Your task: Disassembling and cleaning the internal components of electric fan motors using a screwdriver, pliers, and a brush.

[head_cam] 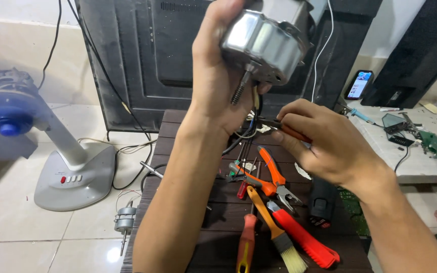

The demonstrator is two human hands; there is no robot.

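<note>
The left hand (218, 65) is raised above the far edge of the dark slatted wooden table (178, 151), its fingers wrapped round a round silver metal fan motor (266, 40) whose threaded shaft (242, 85) points down towards the table. Wires (246, 132) hang from the motor to the tabletop. The right hand (324, 141), just below and beside the motor, is closed around a slim brown-handled tool (292, 131); its tip reaches under the motor housing, though what the tip touches cannot be made out.

On the table beneath the hands lie orange-handled pliers (274, 179); nearer the front edge are an orange-handled paintbrush with pale bristles (274, 227), a red utility knife (304, 237) and a red-handled screwdriver (246, 242). A black cylindrical object (322, 202) sits towards the right edge.

On the tiled floor to the left stands a grey fan base with a blue hub (72, 172), and a small bare grey motor (125, 222) lies close to the table's left edge. A phone with a lit screen (359, 84) leans at the far right.
</note>
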